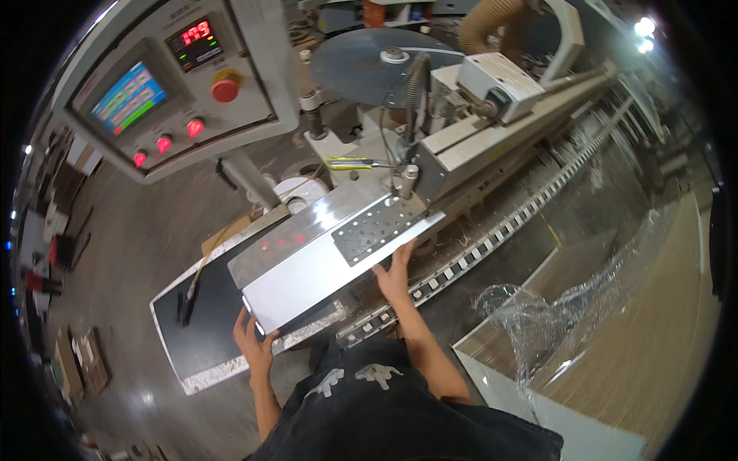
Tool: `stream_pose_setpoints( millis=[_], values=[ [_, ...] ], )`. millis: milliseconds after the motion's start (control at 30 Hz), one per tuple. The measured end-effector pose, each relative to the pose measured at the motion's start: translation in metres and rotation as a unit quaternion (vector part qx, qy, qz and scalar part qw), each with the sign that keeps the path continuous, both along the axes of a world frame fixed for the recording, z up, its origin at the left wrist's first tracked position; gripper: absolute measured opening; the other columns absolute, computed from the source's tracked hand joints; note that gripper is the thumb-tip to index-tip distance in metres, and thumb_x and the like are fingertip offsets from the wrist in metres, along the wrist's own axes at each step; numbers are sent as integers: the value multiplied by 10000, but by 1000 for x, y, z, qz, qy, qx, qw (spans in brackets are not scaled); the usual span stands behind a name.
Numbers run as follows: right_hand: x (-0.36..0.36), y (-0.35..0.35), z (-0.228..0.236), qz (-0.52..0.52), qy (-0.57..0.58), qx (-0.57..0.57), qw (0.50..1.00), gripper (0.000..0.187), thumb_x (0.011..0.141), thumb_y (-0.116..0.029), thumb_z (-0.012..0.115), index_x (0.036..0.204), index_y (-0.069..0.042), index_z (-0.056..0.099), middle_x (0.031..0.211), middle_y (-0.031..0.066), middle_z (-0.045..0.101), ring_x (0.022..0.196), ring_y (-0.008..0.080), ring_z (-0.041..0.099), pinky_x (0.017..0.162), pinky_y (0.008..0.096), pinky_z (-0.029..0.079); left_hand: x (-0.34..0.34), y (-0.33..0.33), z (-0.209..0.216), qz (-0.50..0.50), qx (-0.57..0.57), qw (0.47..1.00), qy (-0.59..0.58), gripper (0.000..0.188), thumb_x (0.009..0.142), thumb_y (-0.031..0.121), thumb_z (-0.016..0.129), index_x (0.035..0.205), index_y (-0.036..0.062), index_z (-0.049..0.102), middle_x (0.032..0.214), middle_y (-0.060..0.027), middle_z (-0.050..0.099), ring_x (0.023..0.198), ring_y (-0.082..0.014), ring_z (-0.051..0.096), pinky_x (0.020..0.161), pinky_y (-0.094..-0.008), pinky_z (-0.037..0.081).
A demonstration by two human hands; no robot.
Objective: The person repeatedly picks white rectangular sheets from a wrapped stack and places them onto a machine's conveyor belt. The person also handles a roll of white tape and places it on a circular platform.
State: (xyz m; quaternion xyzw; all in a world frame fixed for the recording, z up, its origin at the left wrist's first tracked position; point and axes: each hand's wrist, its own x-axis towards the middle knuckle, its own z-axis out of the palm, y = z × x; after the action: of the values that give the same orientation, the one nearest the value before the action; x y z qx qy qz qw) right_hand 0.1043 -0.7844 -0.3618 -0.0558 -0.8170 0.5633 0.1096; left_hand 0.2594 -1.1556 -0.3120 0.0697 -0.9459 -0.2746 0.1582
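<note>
White, flat rectangular panel [296, 290] lies at the near end of a long grey-and-white metal machine [473, 154], its left end over a black-topped table with a pale, scuffed rim [207, 303]. Judging by that place, the work is at an early stage: the panel is laid flat alongside the shiny grey metal bed [296, 240], but its visible length lies short of the white boxy housing [500, 81] farther up the machine, so most seems left to do. Whether any edge is finished cannot be told. Its long axis runs obliquely, from lower left to upper right, roughly along the machine, with the far end pointing up and right. A dark perforated plate [377, 229] appears to cover part of it. At the near left corner, the left hand [255, 346] touches with bent fingers; I cannot tell how firmly it grips. The right hand [396, 276] rests open, fingers spread, against the near long edge
</note>
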Motion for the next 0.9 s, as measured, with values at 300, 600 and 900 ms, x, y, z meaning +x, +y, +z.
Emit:
stream_pose_setpoints(
  millis=[300, 600, 900],
  values=[
    [-37, 97, 19, 6, -58, -233, 971, 918, 968, -125, 713, 1696, -78, 155, 1781, 131, 36, 1621, 295, 147, 1296, 408, 154, -52, 73, 0, -34, -53, 998, -10, 746, 670, 351, 919, 1287, 69, 609, 1485, -124, 562, 1426, -397, 456, 1168, -624, 274],
    [82, -38, 44, 117, -250, -591, 758, 742, 1013, -653, 545, 1445, -72, 386, 1458, 163, 449, 1475, 341, 359, 1280, 517, 252, -95, 131, -11, -72, -39, 992, -97, 922, 746, 462, 893, 1463, 20, 518, 1597, -236, 375, 1534, -439, 263, 1218, -728, 107],
    [37, -55, 69, 24, -131, -648, 750, 1235, 906, -798, 577, 1667, -12, 5, 1649, 195, 301, 1566, 346, 248, 1316, 511, 139, -21, 92, 64, -220, 139, 960, -102, 622, 872, 340, 826, 1384, 57, 616, 1452, -249, 529, 1326, -443, 521, 1104, -502, 434]
  ],
)
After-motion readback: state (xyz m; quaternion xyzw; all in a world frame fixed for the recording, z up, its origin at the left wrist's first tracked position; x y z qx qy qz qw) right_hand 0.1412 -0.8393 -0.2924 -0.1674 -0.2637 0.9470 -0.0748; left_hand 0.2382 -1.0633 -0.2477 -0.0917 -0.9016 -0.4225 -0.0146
